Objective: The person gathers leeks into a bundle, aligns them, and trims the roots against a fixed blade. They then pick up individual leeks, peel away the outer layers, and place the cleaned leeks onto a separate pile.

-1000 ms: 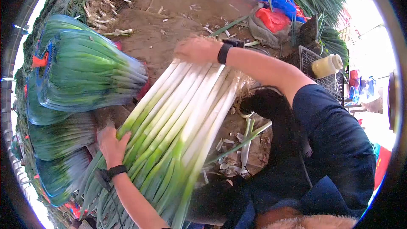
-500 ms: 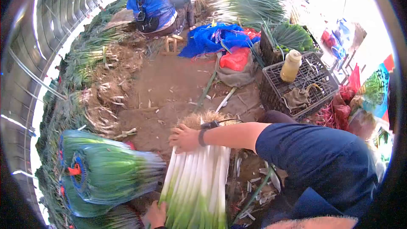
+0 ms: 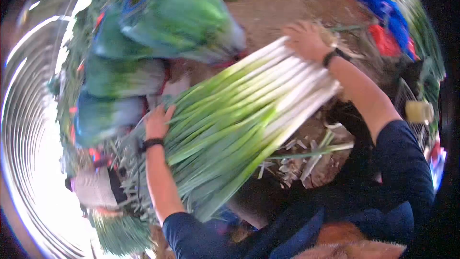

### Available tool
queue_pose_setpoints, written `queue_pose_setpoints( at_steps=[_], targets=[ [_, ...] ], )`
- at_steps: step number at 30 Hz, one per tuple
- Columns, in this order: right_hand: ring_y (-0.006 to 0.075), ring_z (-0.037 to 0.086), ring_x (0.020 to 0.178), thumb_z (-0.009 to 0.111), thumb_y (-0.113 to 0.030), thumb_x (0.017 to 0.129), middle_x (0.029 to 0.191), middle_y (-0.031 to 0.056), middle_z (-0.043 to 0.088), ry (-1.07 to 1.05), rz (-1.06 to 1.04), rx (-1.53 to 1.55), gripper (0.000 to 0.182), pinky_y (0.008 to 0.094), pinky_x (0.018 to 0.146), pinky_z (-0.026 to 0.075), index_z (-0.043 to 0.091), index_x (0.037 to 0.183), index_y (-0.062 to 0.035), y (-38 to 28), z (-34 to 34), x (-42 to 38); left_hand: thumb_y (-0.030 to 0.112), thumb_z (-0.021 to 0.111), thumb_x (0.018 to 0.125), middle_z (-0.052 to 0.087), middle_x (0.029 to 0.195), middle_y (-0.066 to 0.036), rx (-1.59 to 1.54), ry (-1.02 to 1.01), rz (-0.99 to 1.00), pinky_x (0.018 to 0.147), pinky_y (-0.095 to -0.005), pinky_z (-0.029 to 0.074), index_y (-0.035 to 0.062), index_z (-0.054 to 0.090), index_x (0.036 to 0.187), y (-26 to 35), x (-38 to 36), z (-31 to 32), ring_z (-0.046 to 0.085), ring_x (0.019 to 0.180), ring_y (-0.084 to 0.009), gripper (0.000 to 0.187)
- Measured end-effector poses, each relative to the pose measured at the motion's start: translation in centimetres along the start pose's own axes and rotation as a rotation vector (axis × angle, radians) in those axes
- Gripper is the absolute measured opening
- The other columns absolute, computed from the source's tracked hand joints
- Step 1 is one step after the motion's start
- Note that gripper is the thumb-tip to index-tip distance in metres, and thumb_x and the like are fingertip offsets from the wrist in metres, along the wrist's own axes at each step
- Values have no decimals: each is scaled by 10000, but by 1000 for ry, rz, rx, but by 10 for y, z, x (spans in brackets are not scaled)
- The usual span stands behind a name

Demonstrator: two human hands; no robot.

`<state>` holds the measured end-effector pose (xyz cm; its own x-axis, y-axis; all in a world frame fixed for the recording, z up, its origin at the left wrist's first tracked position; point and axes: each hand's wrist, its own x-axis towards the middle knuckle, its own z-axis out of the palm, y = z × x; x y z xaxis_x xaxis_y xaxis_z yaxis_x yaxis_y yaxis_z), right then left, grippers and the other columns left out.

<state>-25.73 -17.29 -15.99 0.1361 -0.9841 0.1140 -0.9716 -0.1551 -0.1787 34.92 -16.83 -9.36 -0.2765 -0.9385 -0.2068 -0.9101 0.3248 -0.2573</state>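
Note:
A wide bundle of long green onions (image 3: 244, 105) lies slantwise before me, white root ends at the upper right and green leaves at the lower left. My right hand (image 3: 309, 42) is laid across the white ends, its fingers bent over the far edge. At the leafy end, my left hand (image 3: 157, 122) clasps the bundle's left edge, thumb apart on top and the other fingers partly hidden. Both wrists wear dark bands. Past the bundle sit net bags (image 3: 177, 19) packed with more green onions.
Blue netting (image 3: 378, 0) and a red bag (image 3: 383, 41) lie at the upper right. A bottle (image 3: 419, 111) stands on the right. Trimmed scraps (image 3: 306, 158) litter the soil by my legs. At lower left are a person's light sleeve (image 3: 96, 187) and another onion bundle (image 3: 120, 232).
My view has swung left and down, so the net bags now appear higher. My left hand has moved along to the bundle's leafy end; my right hand stays at the white ends.

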Motion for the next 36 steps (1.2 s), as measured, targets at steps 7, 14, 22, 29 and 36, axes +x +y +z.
queue_pose_setpoints(
  at_steps=[7, 14, 22, 29, 36],
  targets=[
    [317, 294, 1410, 530, -459, 952, 1454, 48, 446, 34, -37, 72, 503, 526, 1163, 198, 521, 1365, -171, 11, 5, -1, 669, 344, 939, 591, 1291, -237, -328, -285, -78, 975, -478, 443, 73, 574, 1291, -21, 56, -23, 557, 1185, -418, 729],
    [319, 307, 1400, 542, -448, 942, 1450, 57, 456, 25, -7, 51, 508, 515, 1156, 213, 541, 1348, -143, 13, 6, -2, 621, 544, 867, 657, 1185, -225, 123, -284, -198, 949, -491, 467, 21, 622, 1078, 38, 80, -62, 640, 1086, -376, 641],
    [313, 307, 1400, 535, -452, 947, 1436, 67, 466, 10, -34, 21, 516, 505, 1154, 225, 528, 1357, -138, 12, 2, -1, 455, 319, 990, 589, 1315, -208, -238, -489, 44, 1043, -448, 396, 30, 573, 1285, -18, 96, 9, 528, 1237, -391, 576],
    [309, 291, 1409, 520, -460, 954, 1451, 62, 444, -1, -9, 34, 513, 522, 1153, 225, 526, 1355, -140, 12, 3, 1, 568, 396, 962, 610, 1231, -276, -434, -427, -373, 986, -487, 409, 14, 601, 1256, -25, 33, -71, 549, 1194, -422, 660],
    [320, 294, 1404, 509, -481, 958, 1473, 65, 420, 6, -13, 37, 540, 532, 1154, 220, 485, 1400, -172, 10, 6, 2, 553, 442, 963, 636, 1031, -309, -351, -70, -190, 848, -547, 450, 26, 636, 1008, -3, -63, -69, 593, 987, -502, 563]
  ],
)
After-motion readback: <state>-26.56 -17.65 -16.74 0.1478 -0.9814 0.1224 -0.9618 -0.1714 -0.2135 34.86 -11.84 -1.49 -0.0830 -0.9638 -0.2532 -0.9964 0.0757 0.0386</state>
